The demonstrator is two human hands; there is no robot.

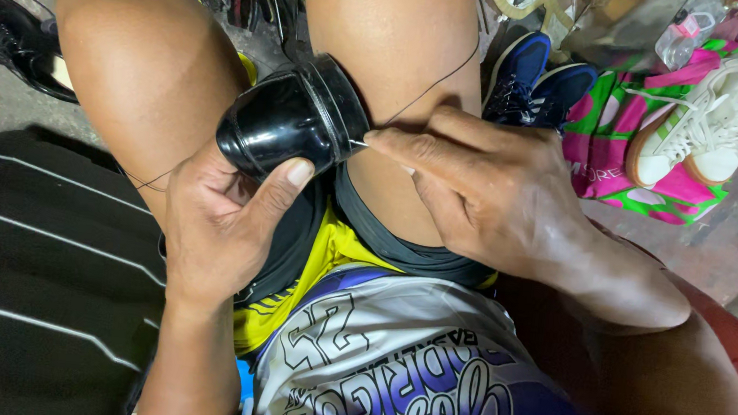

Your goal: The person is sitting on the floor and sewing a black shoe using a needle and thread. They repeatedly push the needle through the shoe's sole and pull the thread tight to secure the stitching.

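While the person sat with both knees raised, the black shoe point(291, 123) lay between the thighs, cradled from below in the left hand point(219, 220), whose thumb pressed against the glossy toe and whose fingers curled under it. The shoe's long axis ran from lower left to upper right, toe toward the left hand and sole edge toward the right. The right hand point(487, 196) sat just beside that edge, thumb and forefinger pressed together on a thin needle point(360, 143) touching the seam where upper met sole. A dark thread point(440, 77) rose from the pinch, across the right knee. The right hand was therefore the nearer to the seam, with nothing standing between them; the left hand only steadied the shoe. Around the work lay other footwear: a black dress shoe point(7, 33) on the floor at far left, a pair of blue sneakers point(539, 84) beyond the right knee, and white sneakers point(721, 115) resting on a pink and green bag point(613, 154), all well apart from the hands.
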